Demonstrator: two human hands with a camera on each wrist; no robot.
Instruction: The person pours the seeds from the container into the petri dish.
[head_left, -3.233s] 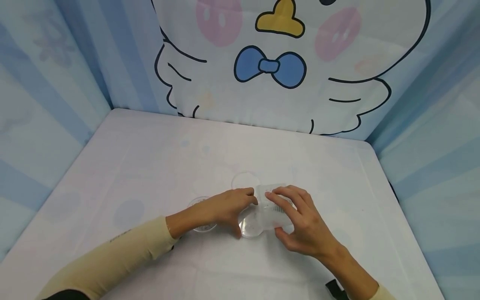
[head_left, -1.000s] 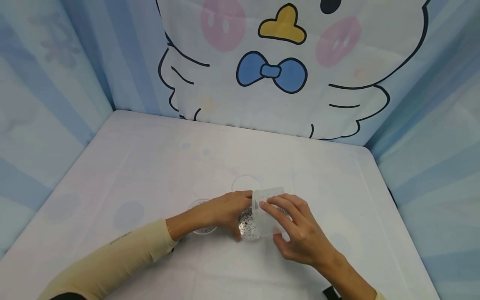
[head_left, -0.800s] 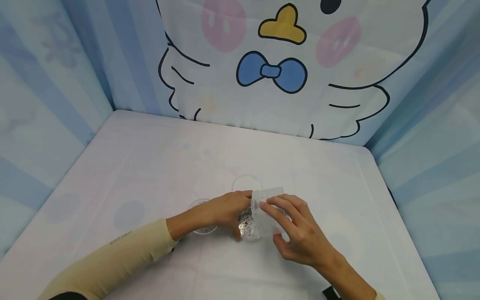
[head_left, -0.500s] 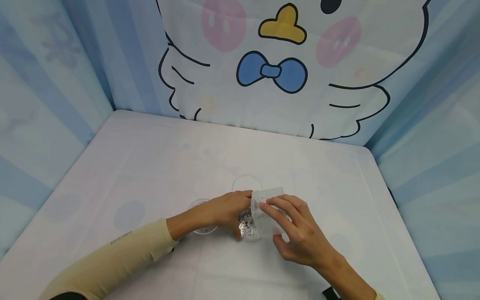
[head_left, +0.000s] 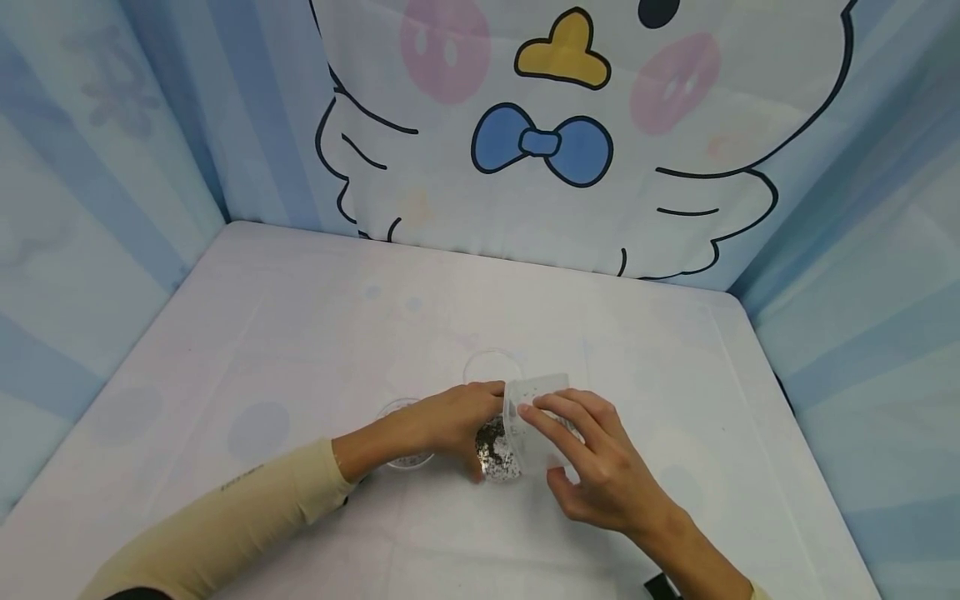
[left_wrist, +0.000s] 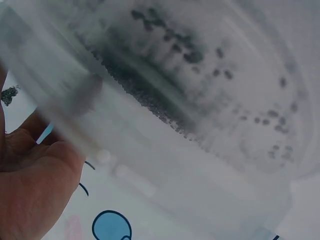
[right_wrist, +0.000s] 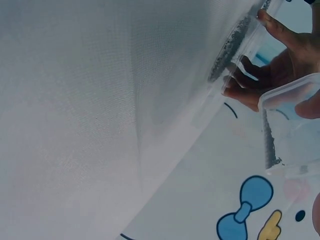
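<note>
In the head view my right hand [head_left: 600, 458] holds a translucent plastic box [head_left: 536, 425], tipped with its mouth toward a clear round dish [head_left: 498, 467]. Dark, glittery grains lie in that dish. My left hand [head_left: 450, 421] holds the dish from the left, thumb on the near side and fingers on the far side. In the right wrist view, dark grains line one wall of the box [right_wrist: 292, 132], and the left hand [right_wrist: 285, 65] spans the dish [right_wrist: 230, 50]. A second clear dish [head_left: 405, 460] with grains sits partly hidden under the left wrist.
A thin clear ring or lid [head_left: 491, 354] lies on the white tablecloth [head_left: 315, 333] just behind the dish. A clear container with dark grains [left_wrist: 160, 110] fills much of the left wrist view. Printed curtains [head_left: 540, 217] stand around the table's back and sides.
The dish in my left hand looked bare 3.2 seconds ago; grains have since built up in it. The box has tilted further toward the dish. Both hands have stayed nearly in place.
</note>
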